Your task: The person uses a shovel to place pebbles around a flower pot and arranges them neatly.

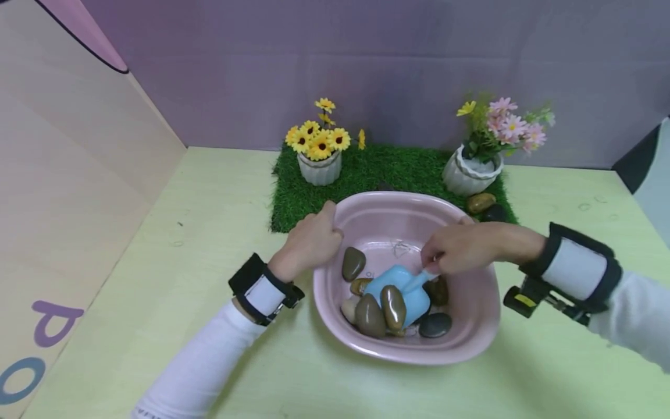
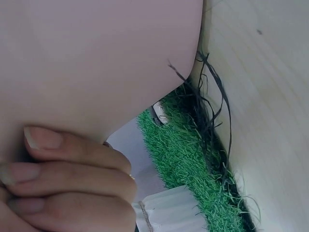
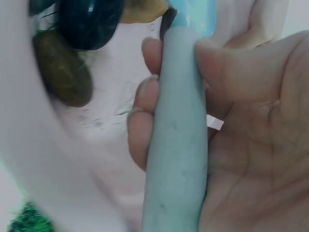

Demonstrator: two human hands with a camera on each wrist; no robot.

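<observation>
Two flowerpots (image 1: 319,167) stand on a grass mat (image 1: 387,166) atop the pale-green table (image 1: 173,279).

Stones (image 1: 370,315) and scoop (image 1: 400,290) lie in basin (image 1: 471,326), before two pots (image 1: 319,167).

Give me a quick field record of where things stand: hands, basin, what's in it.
left hand: grips the rim of the pink basin
right hand: holds the handle of the blue scoop
scoop blade: down among the stones
stones: several, inside the basin
behind basin: grass mat with two flower pots
</observation>
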